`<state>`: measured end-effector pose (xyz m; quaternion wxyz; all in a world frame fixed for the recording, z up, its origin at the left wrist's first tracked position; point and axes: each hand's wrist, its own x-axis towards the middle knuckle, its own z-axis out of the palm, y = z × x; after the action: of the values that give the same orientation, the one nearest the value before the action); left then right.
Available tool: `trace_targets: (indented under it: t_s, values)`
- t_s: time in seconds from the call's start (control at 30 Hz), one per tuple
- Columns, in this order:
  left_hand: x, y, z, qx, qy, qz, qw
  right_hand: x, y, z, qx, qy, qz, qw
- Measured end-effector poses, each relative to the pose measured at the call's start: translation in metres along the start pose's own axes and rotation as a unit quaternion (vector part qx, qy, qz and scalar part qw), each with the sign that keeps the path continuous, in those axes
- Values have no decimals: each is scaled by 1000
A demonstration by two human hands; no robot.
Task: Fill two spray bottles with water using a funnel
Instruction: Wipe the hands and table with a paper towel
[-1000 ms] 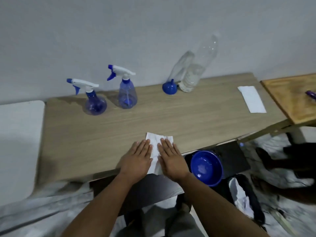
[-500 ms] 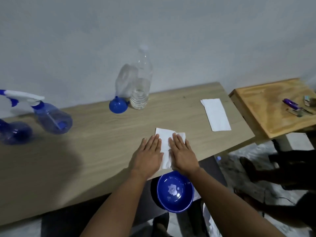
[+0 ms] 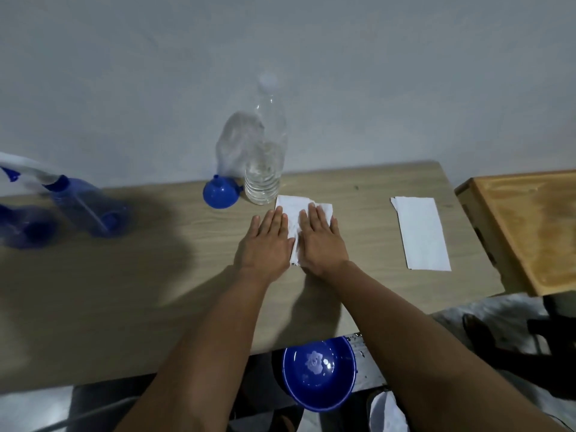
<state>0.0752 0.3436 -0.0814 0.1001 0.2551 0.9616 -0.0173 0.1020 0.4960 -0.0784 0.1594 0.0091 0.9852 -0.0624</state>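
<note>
Both of my hands lie flat, fingers straight, on a white tissue (image 3: 292,210) in the middle of the wooden table (image 3: 124,307); my left hand (image 3: 266,244) covers its left part and my right hand (image 3: 321,241) its right part. Just beyond the tissue stands a clear plastic water bottle (image 3: 265,163) holding some water. A blue funnel (image 3: 219,194) lies mouth-down to its left. Two blue spray bottles are blurred at the far left: one (image 3: 90,210) with a white trigger head, the other (image 3: 25,229) cut by the frame edge.
A second white folded tissue (image 3: 420,233) lies to the right on the table. A separate wooden board or small table (image 3: 530,226) sits at the right edge. A blue bowl (image 3: 319,372) sits below the table's near edge. Dark items lie on the floor at right.
My hands have slid the tissue away from the table's near edge toward the water bottle. The view has swung right, pushing the spray bottles to the left edge.
</note>
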Motion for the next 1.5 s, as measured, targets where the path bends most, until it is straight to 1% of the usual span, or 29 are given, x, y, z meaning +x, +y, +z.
trace_targets:
  t_s: [0.27,0.37,0.47,0.6,0.73,0.87,0.93,0.97,1.0,1.03,1.07,1.1,1.17,1.27,1.37,1.43,1.5]
  values:
    - [-23,-16,-7,-14,-28,21,999,-5,-13,-6,-14,-32,18,999]
    - [-55,-18,-5,-16,-40,37,998,-33,-32,4,-19,-34,23,999]
    - [-88,-19,-2,-17,-38,49,998,-65,-54,21,-11,-14,39,999]
    - [-127,-35,1,10,-40,104,994,-103,-84,39,18,-1,50,999]
    - [-169,-52,0,4,-28,156,987,-145,-115,58,26,19,70,997]
    - [-196,-56,-8,26,-29,215,976,-190,-139,56,42,2,103,994]
    - [-201,-50,-15,41,-31,251,967,-214,-145,57,84,6,133,987]
    - [-203,-41,-18,46,-29,277,959,-228,-145,60,129,8,164,978]
    - [-206,-29,-20,51,-30,301,952,-242,-142,64,189,18,206,960]
    - [-210,-14,-20,50,-33,314,948,-258,-138,70,252,36,253,934]
    - [-216,3,-18,35,-37,321,946,-274,-131,76,313,57,301,899]
    - [-225,23,-18,4,-50,319,946,-293,-124,82,370,78,345,859]
    - [-242,62,-11,-96,-84,293,948,-329,-106,96,464,125,431,763]
    - [-261,122,1,-228,-170,248,926,-382,-78,112,523,206,538,628]
    - [-270,183,9,-293,-246,233,894,-427,-47,125,557,249,607,509]
    - [-271,226,16,-311,-290,231,875,-450,-24,138,601,266,618,432]
    - [-270,268,33,-314,-338,236,855,-466,-1,153,650,283,610,353]
